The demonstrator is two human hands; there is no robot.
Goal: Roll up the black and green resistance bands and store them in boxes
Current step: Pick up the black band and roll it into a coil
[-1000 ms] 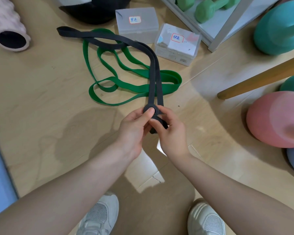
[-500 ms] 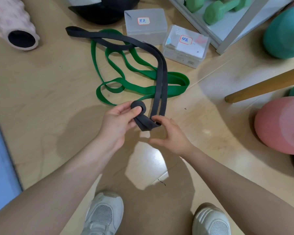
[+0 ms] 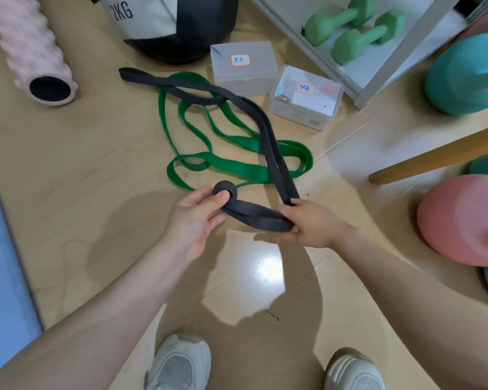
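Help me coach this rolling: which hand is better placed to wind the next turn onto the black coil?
Left. The left hand already pinches the small coil of the black band, while the right hand holds the slack further along, feeding it.

- A pale wooden floor [image 3: 68, 170] is seen, glossy where light is reflected near the feet.
- A green resistance band [image 3: 237, 164] is laid in loose loops on it, with the far end of the black resistance band [image 3: 164, 83] draped across.
- Two lidded translucent boxes [image 3: 243, 67] [image 3: 304, 98], each labelled, are set side by side just beyond the bands.
- A pink ridged foam roller [image 3: 26, 49] is placed at the far left.
- A blue mat [image 3: 3, 277] is laid along the left edge.
- Two pale sneakers [image 3: 181, 361] [image 3: 352, 370] are planted at the near edge.
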